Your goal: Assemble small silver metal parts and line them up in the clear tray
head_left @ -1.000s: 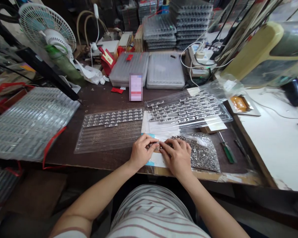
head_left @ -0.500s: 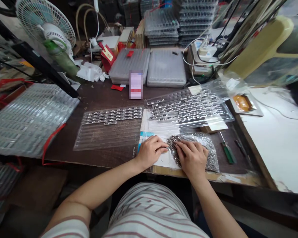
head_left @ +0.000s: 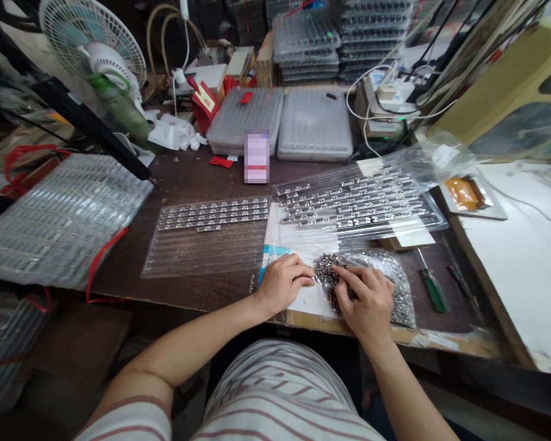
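My left hand [head_left: 284, 285] is closed in a pinch at the left edge of a heap of small shiny metal parts [head_left: 325, 267]. What it holds, if anything, is too small to make out. My right hand [head_left: 370, 297] has its index finger stretched onto the heap, with the thumb apart from it. The parts spill from a clear plastic bag [head_left: 401, 288], partly covered by that hand. Beyond the hands, a clear ribbed tray [head_left: 202, 254] has several rows of small metal pieces along its far side. Another clear tray [head_left: 349, 236] with similar rows lies to the right, slightly tilted.
A green-handled screwdriver [head_left: 435, 293] lies right of the bag. Beyond the trays stands a phone [head_left: 257, 162], its screen blurred. Closed plastic cases [head_left: 314, 128], a fan [head_left: 94, 46] and tangled cables are farther back. Stacked trays [head_left: 64, 220] with a red strap occupy the left.
My right index finger has stretched farther forward over the heap, and the thumb has parted from it. My left hand keeps its pinch. The view has shifted slightly.
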A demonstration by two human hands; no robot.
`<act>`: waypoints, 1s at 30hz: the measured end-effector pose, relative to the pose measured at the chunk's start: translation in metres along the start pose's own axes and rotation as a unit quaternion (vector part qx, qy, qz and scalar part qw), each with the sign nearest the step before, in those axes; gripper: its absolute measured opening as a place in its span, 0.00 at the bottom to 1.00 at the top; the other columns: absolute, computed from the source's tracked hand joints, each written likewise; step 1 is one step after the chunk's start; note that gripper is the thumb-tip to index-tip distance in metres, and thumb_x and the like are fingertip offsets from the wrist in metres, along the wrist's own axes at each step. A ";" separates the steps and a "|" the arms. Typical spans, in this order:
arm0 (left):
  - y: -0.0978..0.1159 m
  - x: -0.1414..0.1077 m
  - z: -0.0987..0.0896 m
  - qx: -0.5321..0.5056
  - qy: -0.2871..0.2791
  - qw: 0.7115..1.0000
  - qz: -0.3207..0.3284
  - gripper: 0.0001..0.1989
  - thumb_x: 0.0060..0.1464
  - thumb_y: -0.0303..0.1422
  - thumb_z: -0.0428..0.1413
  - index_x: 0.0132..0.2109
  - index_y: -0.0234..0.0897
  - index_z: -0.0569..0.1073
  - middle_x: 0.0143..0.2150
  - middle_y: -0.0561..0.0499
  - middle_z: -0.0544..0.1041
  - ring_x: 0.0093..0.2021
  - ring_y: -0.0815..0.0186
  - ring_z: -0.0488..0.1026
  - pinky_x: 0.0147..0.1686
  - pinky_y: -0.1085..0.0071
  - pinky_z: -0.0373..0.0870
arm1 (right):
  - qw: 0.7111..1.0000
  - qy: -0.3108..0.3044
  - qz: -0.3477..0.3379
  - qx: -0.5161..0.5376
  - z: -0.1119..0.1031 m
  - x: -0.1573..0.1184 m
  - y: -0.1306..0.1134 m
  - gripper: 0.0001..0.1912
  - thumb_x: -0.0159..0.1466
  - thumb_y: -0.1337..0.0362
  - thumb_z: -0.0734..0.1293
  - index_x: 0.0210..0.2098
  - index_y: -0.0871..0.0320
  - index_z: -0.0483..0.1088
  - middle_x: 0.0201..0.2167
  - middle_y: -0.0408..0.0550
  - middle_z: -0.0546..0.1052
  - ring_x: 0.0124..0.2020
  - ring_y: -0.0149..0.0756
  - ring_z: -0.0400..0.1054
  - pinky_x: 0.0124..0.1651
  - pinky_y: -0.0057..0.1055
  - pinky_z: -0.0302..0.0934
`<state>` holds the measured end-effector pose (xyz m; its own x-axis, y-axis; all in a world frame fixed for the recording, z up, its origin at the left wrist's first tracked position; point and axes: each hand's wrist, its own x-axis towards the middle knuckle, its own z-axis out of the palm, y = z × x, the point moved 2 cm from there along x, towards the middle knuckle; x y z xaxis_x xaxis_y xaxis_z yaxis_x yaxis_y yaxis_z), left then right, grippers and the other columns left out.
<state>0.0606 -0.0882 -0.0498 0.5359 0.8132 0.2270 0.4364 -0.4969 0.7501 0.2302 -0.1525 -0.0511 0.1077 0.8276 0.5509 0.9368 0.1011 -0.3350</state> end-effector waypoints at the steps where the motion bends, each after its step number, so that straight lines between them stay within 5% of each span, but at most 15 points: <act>1: 0.001 0.000 0.000 -0.008 -0.002 1.000 0.000 0.04 0.51 0.28 0.61 0.35 0.41 0.79 0.34 0.51 0.77 0.37 0.66 0.73 0.39 0.68 0.71 | 1.000 0.001 -0.003 0.001 0.000 0.000 0.001 0.12 0.59 0.68 0.65 0.40 0.50 0.76 0.31 0.43 0.75 0.35 0.34 0.65 0.44 0.34 0.54; 5: 0.002 0.004 -0.014 -0.040 0.033 0.999 0.010 0.04 0.51 0.28 0.61 0.35 0.40 0.79 0.33 0.51 0.76 0.35 0.68 0.73 0.37 0.71 0.71 | 1.000 0.012 -0.002 0.014 -0.004 0.002 0.001 0.08 0.60 0.68 0.66 0.38 0.54 0.74 0.31 0.44 0.75 0.36 0.34 0.66 0.44 0.33 0.54; 11: -0.049 0.023 -0.099 0.141 0.153 0.976 -0.058 0.06 0.55 0.31 0.58 0.39 0.39 0.79 0.39 0.49 0.76 0.38 0.65 0.72 0.39 0.68 0.69 | 0.997 0.000 -0.065 0.034 -0.009 0.008 -0.016 0.06 0.62 0.66 0.66 0.38 0.52 0.74 0.34 0.41 0.79 0.36 0.31 0.69 0.42 0.31 0.53; 15: -0.092 0.016 -0.141 0.244 0.126 0.959 -0.065 0.06 0.56 0.33 0.56 0.38 0.40 0.78 0.38 0.50 0.77 0.40 0.62 0.72 0.44 0.65 0.67 | 0.995 -0.031 -0.076 0.049 0.003 0.015 -0.033 0.04 0.62 0.62 0.67 0.32 0.53 0.75 0.30 0.41 0.79 0.34 0.31 0.69 0.40 0.31 0.53; 19: -0.107 -0.004 -0.157 0.304 0.116 0.944 -0.058 0.09 0.58 0.34 0.54 0.37 0.40 0.79 0.37 0.49 0.77 0.41 0.60 0.71 0.44 0.64 0.66 | 0.997 -0.042 -0.059 0.039 0.013 0.018 -0.041 0.05 0.62 0.61 0.67 0.33 0.52 0.76 0.32 0.41 0.79 0.36 0.31 0.68 0.41 0.32 0.51; 24: -0.085 0.006 -0.146 0.294 0.146 0.944 -0.040 0.09 0.58 0.35 0.54 0.39 0.41 0.78 0.39 0.48 0.76 0.42 0.59 0.70 0.44 0.63 0.66 | 0.995 -0.065 -0.057 0.038 0.018 0.015 -0.041 0.06 0.63 0.62 0.66 0.35 0.49 0.77 0.35 0.40 0.79 0.38 0.30 0.66 0.43 0.33 0.51; 30: -0.048 0.074 -0.079 0.244 0.045 0.969 0.022 0.05 0.56 0.33 0.57 0.37 0.39 0.78 0.37 0.49 0.78 0.40 0.60 0.72 0.43 0.64 0.66 | 0.995 -0.064 -0.067 0.046 0.019 0.013 -0.040 0.06 0.63 0.62 0.66 0.35 0.50 0.76 0.35 0.41 0.79 0.37 0.31 0.64 0.43 0.32 0.50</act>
